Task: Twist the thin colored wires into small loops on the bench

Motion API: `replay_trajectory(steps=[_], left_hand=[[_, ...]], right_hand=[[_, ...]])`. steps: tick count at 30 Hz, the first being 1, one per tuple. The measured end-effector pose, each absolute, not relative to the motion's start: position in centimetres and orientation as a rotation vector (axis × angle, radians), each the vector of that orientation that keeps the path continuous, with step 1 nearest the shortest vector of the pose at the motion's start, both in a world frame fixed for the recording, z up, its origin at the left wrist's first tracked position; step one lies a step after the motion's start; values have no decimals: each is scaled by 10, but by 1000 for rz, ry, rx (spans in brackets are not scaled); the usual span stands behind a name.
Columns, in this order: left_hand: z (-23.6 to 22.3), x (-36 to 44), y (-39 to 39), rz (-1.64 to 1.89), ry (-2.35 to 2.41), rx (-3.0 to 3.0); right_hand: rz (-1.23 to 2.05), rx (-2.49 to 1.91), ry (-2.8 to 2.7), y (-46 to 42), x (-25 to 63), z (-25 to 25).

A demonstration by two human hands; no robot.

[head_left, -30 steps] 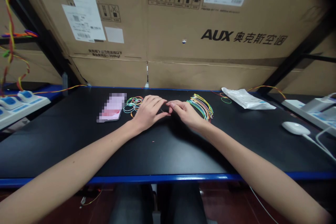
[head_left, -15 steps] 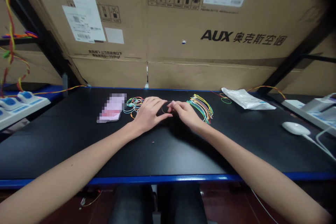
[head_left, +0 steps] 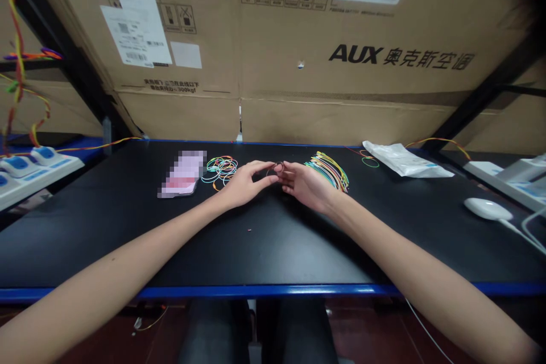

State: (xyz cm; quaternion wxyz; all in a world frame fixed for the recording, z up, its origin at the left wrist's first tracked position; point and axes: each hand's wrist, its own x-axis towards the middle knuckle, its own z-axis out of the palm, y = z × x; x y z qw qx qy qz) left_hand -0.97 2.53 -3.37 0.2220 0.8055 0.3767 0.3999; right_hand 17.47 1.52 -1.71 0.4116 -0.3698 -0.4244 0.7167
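Between my hands, just above the black table, is a thin dark reddish wire [head_left: 280,166] bent into a small loop. My left hand [head_left: 247,183] pinches one side of it between thumb and fingers. On the other side, my right hand [head_left: 305,182] grips the wire with thumb and forefinger, its other fingers curled beneath. Left of my left hand lies a tangle of coiled coloured wires [head_left: 219,170]. A bundle of straighter coloured wires [head_left: 329,169] lies just behind my right hand, which partly hides it.
A blurred-out phone [head_left: 182,175] lies on the black table [head_left: 205,256] to the left. At right are a white plastic packet [head_left: 405,159], a white mouse-shaped device [head_left: 487,209] and a power strip [head_left: 503,179]. Another power strip [head_left: 55,168] stands far left. A large carton [head_left: 273,68] rises behind.
The wire has been drawn into a smaller loop between my fingers. My right hand has turned, its fingers opening out underneath, and my left thumb has risen toward its fingers.
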Motion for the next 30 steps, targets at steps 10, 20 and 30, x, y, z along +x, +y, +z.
replay_trajectory(steps=[10, 20, 30], left_hand=[[-31, -8, 25, 968, 925, 2084], [-32, -7, 25, 1076, 939, 2077], [-32, -8, 22, 1076, 953, 2180]], right_hand=[[1961, -868, -926, 14, 174, -12], [1994, -858, -939, 12, 174, -11], [1948, -989, -1035, 13, 175, -9]])
